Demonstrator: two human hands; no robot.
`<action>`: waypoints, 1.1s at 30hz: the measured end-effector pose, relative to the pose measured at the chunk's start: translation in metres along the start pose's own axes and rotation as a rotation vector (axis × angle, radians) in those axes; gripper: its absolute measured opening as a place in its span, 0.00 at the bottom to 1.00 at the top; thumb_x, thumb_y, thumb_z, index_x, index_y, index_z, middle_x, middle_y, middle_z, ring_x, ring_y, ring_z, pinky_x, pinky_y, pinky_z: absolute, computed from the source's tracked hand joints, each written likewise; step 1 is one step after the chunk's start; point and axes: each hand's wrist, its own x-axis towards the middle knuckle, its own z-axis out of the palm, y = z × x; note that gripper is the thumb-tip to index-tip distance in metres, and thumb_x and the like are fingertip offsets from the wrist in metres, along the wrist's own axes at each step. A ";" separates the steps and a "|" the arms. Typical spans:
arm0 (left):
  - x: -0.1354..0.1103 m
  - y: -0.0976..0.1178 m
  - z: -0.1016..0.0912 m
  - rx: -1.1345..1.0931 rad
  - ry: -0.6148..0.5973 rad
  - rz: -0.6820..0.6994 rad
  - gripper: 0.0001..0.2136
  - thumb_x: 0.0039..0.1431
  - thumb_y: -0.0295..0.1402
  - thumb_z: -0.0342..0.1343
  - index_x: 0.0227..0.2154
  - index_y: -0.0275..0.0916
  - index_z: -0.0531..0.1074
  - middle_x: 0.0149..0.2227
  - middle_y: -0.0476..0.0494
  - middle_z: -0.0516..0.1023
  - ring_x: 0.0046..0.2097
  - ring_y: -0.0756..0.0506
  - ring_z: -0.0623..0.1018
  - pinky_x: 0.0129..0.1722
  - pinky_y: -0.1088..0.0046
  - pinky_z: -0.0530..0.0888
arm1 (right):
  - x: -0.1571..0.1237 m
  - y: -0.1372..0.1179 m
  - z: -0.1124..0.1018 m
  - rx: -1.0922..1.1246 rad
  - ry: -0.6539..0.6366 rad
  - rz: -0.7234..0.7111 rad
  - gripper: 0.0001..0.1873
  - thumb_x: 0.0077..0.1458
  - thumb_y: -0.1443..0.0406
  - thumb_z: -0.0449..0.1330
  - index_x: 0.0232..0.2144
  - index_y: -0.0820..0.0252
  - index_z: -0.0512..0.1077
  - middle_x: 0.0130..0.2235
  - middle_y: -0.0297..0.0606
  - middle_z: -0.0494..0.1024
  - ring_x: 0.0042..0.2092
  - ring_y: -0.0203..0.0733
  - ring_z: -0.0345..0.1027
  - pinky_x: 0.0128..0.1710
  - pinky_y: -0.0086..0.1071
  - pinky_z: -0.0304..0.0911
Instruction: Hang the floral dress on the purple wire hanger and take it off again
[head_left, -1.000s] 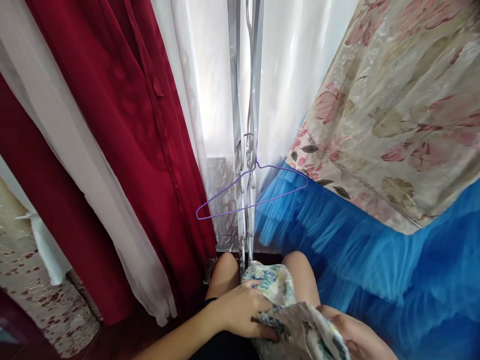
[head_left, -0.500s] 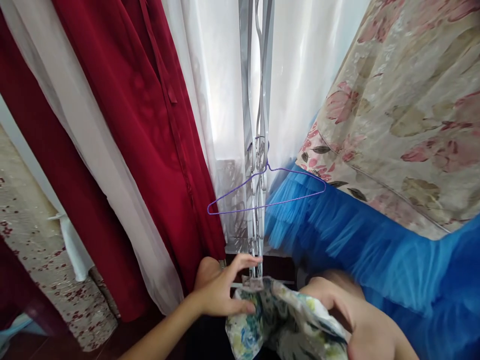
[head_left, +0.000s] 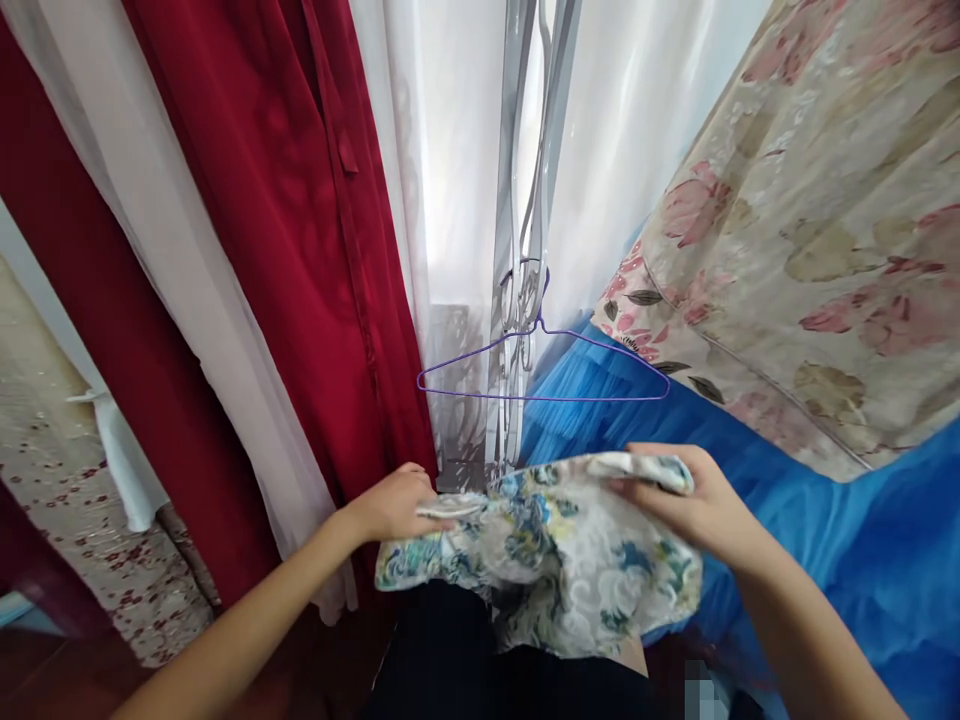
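left hand (head_left: 399, 503) and right hand (head_left: 703, 508) pinch blue-patterned cloth (head_left: 592, 560) below the purple hanger (head_left: 540, 398). step: seemingly holding it spread; next move likely needs steady grips.

A bright red cloth (head_left: 285, 250) hangs in long folds at the left, with a pale, sheer panel (head_left: 232, 380) just beside it and a darker red panel (head_left: 120, 310) beyond. Toward the left edge, beige fabric (head_left: 82, 540) dotted with small dark-red flowers hangs low, a small white cloth (head_left: 127, 470) beside it. White drapery (head_left: 457, 180) fills the middle — behind an upright grey stand (head_left: 511, 120). At the right, cream fabric (head_left: 810, 300) with large pink blooms overlaps ruffled blue tulle (head_left: 862, 540) — and at lower left lies a dark reddish floor (head_left: 322, 670)
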 end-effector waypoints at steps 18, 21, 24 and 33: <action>0.110 0.054 -0.072 0.664 -0.003 0.303 0.09 0.64 0.33 0.50 0.30 0.40 0.72 0.45 0.41 0.79 0.59 0.38 0.71 0.63 0.56 0.65 | 0.099 0.079 0.043 -0.546 0.197 -0.075 0.23 0.63 0.52 0.53 0.21 0.57 0.59 0.21 0.33 0.65 0.25 0.38 0.57 0.27 0.32 0.45; 0.119 0.075 -0.045 0.610 0.051 0.320 0.04 0.61 0.29 0.52 0.33 0.40 0.71 0.38 0.45 0.78 0.45 0.43 0.76 0.50 0.65 0.72 | 0.088 0.076 0.051 -0.510 0.163 -0.105 0.22 0.64 0.53 0.53 0.20 0.56 0.61 0.21 0.34 0.66 0.25 0.39 0.59 0.26 0.32 0.47; 0.126 0.086 -0.026 0.578 0.245 0.270 0.05 0.56 0.29 0.55 0.36 0.41 0.70 0.35 0.49 0.76 0.38 0.46 0.75 0.41 0.70 0.71 | 0.074 0.075 0.042 -0.449 0.267 -0.155 0.13 0.63 0.56 0.56 0.32 0.56 0.73 0.25 0.35 0.73 0.27 0.42 0.66 0.28 0.31 0.53; 0.126 0.092 -0.020 0.599 0.385 0.192 0.09 0.57 0.37 0.60 0.37 0.41 0.69 0.37 0.48 0.75 0.38 0.46 0.74 0.40 0.71 0.69 | 0.080 0.074 -0.058 -0.406 0.506 -0.197 0.17 0.56 0.53 0.65 0.33 0.62 0.80 0.23 0.37 0.76 0.26 0.43 0.67 0.27 0.34 0.59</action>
